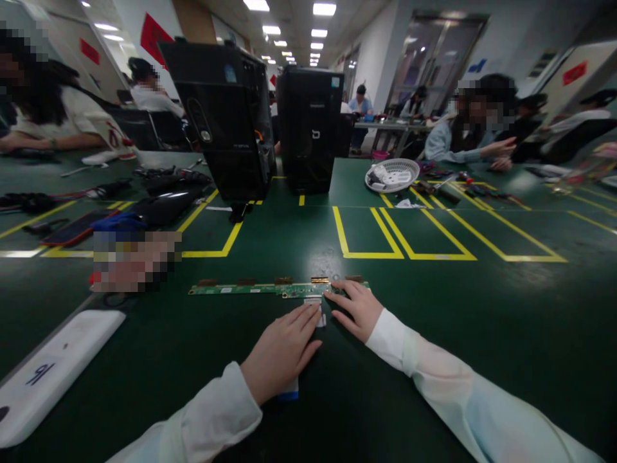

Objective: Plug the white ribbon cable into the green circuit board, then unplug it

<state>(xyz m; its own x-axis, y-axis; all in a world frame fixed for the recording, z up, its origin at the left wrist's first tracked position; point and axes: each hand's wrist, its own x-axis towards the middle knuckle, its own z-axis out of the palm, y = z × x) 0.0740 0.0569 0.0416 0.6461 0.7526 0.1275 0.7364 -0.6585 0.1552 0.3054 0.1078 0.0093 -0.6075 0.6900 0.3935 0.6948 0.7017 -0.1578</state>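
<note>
A long, narrow green circuit board [263, 289] lies crosswise on the dark green table, with several copper-coloured tabs along its far edge. My left hand [282, 350] rests flat, fingers stretched out, over a white flat ribbon cable [321, 319] at the board's near edge. Most of that cable is hidden under the palm; a blue-tipped piece [289, 395] shows below the wrist. My right hand [359, 310] has its fingers spread, their tips touching the right part of the board. Neither hand is closed round anything.
Two black computer towers [308, 128] stand beyond the board. Cables and a dark flat device [164, 209] lie at left, near a long white object [53, 376]. At back right is a white basket [393, 175]. Yellow tape [373, 256] marks the table; other people sit around it.
</note>
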